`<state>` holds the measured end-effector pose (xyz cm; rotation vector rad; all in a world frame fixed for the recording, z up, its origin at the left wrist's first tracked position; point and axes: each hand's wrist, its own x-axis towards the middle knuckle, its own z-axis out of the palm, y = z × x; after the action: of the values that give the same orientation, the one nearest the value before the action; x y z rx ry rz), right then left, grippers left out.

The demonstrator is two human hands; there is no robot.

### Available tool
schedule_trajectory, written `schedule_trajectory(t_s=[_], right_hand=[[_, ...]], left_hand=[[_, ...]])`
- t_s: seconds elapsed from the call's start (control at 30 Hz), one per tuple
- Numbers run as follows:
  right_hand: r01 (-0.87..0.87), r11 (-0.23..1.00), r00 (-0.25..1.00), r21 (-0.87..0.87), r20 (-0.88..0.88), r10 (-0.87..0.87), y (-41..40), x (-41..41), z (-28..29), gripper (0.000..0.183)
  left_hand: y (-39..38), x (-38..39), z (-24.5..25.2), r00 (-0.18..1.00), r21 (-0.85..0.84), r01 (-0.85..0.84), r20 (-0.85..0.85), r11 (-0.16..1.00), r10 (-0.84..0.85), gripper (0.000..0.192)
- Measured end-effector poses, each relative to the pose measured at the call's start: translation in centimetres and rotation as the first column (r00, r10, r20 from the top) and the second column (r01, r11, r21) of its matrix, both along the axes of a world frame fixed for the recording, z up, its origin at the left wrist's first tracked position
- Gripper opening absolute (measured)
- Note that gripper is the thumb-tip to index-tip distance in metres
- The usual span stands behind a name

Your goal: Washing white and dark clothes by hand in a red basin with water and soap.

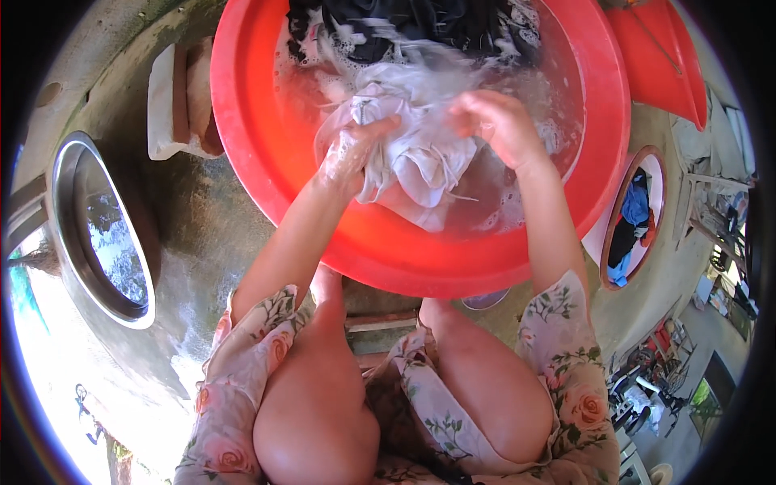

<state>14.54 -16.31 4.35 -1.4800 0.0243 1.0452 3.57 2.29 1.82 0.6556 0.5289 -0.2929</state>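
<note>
A large red plastic basin (424,267) of soapy water stands in front of me. My left hand (357,145) grips a wet white garment (418,163) with a short zip, bunched over the water. Just to the right of the cloth, my right hand (494,124) is raised above the water with its fingers loosely bent, blurred by motion; no cloth shows in it. Water splashes between the hand and the garment. Dark wet clothes (418,24) with suds on them lie at the far side of the basin.
To the left, a metal basin (148,285) holds water, near pale blocks (167,103). On the right are a red bucket (661,60) and an oval-looking tub (606,260) with coloured clothes. Bicycles (642,388) and clutter stand farther right.
</note>
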Motion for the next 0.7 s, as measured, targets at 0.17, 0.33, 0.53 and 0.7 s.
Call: schedule_trajectory(t_s=[0.17,0.33,0.53,0.7], right_hand=[[-0.14,0.89,0.689,-0.433,0.603,0.402,-0.4,-1.1,-2.4,0.023],[0.022,1.0,0.875,0.004,0.484,-0.022,-1.1,-3.0,-2.1,0.015],[-0.094,0.995,0.303,-0.037,0.951,0.064,6.2,-11.3,0.6,0.018],[0.343,0.896,0.504,-0.284,0.86,0.079,2.9,-4.5,-6.2,0.023]], left_hand=[[-0.1,-0.2,-0.3,0.991,-0.067,-0.048,0.124,0.997,0.056,0.031],[0.0,0.3,0.5,0.993,-0.235,-0.116,0.001,0.965,0.12,0.031],[-2.5,0.5,-0.3,0.931,-0.421,-0.195,-0.363,0.886,0.032,0.031],[-6.3,-0.5,-2.5,0.976,-0.089,0.04,-0.209,0.995,-0.058,0.023]])
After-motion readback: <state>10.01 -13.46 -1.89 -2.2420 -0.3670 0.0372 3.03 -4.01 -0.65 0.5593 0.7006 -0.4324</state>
